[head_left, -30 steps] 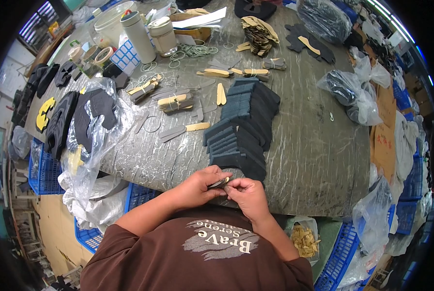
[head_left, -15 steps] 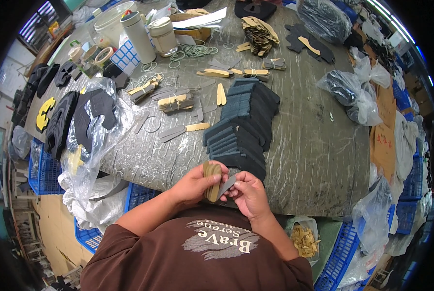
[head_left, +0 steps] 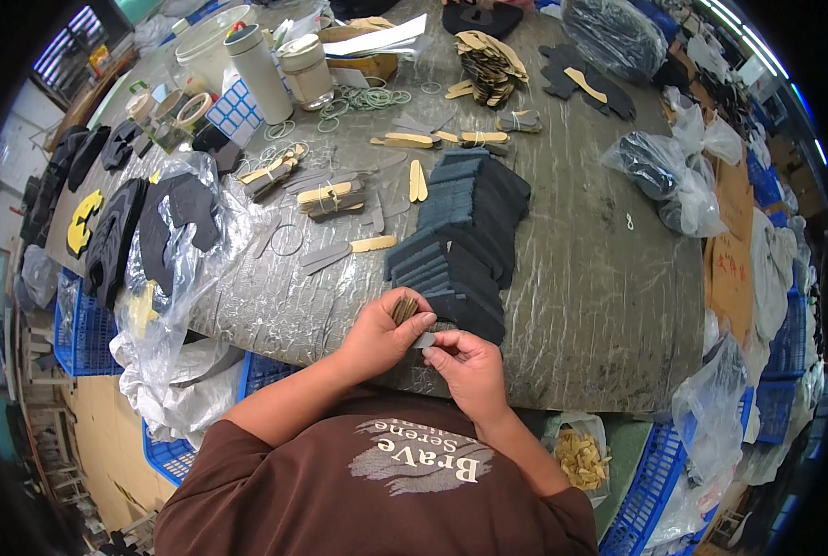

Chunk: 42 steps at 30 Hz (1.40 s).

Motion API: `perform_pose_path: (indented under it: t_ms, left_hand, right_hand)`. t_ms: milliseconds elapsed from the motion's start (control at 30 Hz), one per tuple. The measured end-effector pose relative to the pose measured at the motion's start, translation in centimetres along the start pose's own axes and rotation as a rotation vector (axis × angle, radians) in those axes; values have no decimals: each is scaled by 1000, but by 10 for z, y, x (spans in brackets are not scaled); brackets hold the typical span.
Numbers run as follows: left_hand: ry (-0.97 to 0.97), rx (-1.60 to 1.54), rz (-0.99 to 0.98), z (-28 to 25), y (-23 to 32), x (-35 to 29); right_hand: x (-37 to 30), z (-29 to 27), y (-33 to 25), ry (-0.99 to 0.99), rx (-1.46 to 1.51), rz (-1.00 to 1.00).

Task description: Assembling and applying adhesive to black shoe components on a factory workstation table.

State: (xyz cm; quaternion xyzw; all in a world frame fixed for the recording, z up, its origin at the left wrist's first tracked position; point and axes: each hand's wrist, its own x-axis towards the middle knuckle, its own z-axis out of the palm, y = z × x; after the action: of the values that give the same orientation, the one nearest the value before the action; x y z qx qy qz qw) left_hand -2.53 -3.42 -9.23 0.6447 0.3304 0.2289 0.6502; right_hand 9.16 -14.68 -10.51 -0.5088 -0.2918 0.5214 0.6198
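Since the earlier frame, the strip stack (head_left: 405, 310) had tipped edge-up and the grey strip (head_left: 423, 341) had mostly gone behind fingers. Left grip (head_left: 384, 332) pinched the stack, thumb against fingers; right grip (head_left: 470, 369) pinched the grey strip's end. Both pieces sat over the table's (head_left: 599, 352) near edge, by the dark pad row (head_left: 465, 250). Probably light, thin, semi-stiff; stack likely slides apart, so clamp mid-length, take single strips by an end. Stack's exposed edges pointed away from the body; grey strip's long axis unclear.
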Motion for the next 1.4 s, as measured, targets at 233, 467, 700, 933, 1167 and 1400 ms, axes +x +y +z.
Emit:
perform_pose_path:
  t_ms: [233, 467, 700, 933, 1167, 1400]
  left_hand:
    - [2, -5, -28, 5, -1, 1]
    - [51, -90, -61, 4, -5, 1]
    - [-420, 436, 604, -17, 35, 13]
    - [-248, 150, 146, -10, -1, 37]
    - [163, -290, -241, -12, -36, -24]
    - [124, 95, -354, -23, 3, -24]
  right_hand:
    - [1, -1, 0, 5, -14, -45]
    - [1, -3, -2, -34, 64, -11]
    - [6, -14, 6, -96, 103, -25]
    - [24, -56, -6, 424, 820, -121]
    - [-25, -59, -19, 489, -473, -289]
    - [-35, -46, 11, 103, -1389, -655]
